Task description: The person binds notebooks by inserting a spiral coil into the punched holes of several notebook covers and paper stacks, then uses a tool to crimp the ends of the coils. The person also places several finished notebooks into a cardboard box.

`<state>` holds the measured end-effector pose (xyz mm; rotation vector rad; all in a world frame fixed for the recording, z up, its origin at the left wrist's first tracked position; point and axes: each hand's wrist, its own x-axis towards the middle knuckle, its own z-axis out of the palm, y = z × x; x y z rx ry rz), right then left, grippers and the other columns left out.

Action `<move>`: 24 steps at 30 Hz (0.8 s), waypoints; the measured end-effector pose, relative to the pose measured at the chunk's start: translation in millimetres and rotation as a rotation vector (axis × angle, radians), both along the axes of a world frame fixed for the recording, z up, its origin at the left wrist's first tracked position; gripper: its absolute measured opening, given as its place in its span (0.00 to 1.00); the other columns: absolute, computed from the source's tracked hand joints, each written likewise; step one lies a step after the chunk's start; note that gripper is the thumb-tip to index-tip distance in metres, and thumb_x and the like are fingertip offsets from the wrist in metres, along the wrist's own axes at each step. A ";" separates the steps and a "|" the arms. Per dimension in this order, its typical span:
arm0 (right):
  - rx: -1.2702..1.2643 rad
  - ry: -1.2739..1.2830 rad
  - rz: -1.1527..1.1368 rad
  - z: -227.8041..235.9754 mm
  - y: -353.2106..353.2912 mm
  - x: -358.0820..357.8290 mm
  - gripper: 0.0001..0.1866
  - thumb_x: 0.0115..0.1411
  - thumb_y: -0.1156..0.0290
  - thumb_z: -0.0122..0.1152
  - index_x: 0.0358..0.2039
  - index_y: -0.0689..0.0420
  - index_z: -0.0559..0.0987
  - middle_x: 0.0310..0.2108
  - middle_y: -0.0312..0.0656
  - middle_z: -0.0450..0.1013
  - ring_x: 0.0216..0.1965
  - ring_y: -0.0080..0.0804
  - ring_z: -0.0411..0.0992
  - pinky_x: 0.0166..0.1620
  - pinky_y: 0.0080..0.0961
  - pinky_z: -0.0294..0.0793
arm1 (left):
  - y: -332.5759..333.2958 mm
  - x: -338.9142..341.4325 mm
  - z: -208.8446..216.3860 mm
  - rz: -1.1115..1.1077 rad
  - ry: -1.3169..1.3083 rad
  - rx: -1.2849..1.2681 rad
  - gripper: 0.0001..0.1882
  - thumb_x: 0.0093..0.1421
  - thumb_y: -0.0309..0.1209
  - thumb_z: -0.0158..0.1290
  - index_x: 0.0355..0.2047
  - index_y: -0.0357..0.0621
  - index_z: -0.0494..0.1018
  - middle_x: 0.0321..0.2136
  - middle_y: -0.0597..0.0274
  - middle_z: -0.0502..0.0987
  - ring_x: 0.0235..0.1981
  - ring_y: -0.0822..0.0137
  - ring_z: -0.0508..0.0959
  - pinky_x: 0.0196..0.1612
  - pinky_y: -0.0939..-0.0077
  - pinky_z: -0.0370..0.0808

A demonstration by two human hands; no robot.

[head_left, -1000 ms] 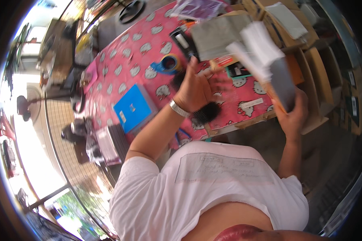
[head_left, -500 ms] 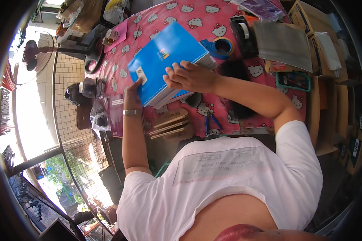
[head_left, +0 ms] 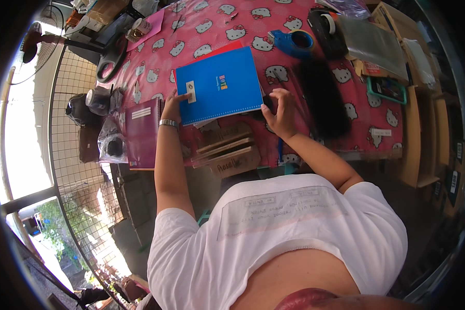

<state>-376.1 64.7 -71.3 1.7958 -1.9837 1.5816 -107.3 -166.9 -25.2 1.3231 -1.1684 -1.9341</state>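
A blue spiral notebook (head_left: 232, 80) with a small pale label lies nearly square to me on the table, a red cover (head_left: 231, 48) showing past its far edge. My left hand (head_left: 172, 107) grips its left edge, thumb on top beside the label. By the near right corner is my right hand (head_left: 282, 114), fingers apart, its thumb close to or touching the corner. A dark object partly shows between that hand and the notebook; I cannot make out its kind. To the left of my left hand lies a purple notebook (head_left: 142, 135).
Cardboard pieces (head_left: 227, 152) stand at the near edge. Blue tape (head_left: 300, 41), a black tape dispenser (head_left: 328, 33) and a black fuzzy object (head_left: 323, 98) are on the right. A teal basket (head_left: 386, 90) sits beyond, near cardboard boxes (head_left: 411, 139). A fan (head_left: 33, 44) stands left.
The blue notebook has gone from tilted and raised to lying flatter and straighter. My right hand has slid off its cover to the near right corner; my left hand keeps its hold.
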 end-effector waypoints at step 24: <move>0.259 0.019 -0.002 27.6 18.7 -4.8 0.35 0.43 0.65 0.71 0.53 0.54 0.66 0.47 0.48 0.70 0.51 0.44 0.68 0.55 0.37 0.67 | 93.5 -55.3 41.4 -0.738 -0.781 -1.269 0.21 0.53 0.43 0.61 0.47 0.56 0.76 0.43 0.53 0.79 0.46 0.50 0.77 0.50 0.61 0.74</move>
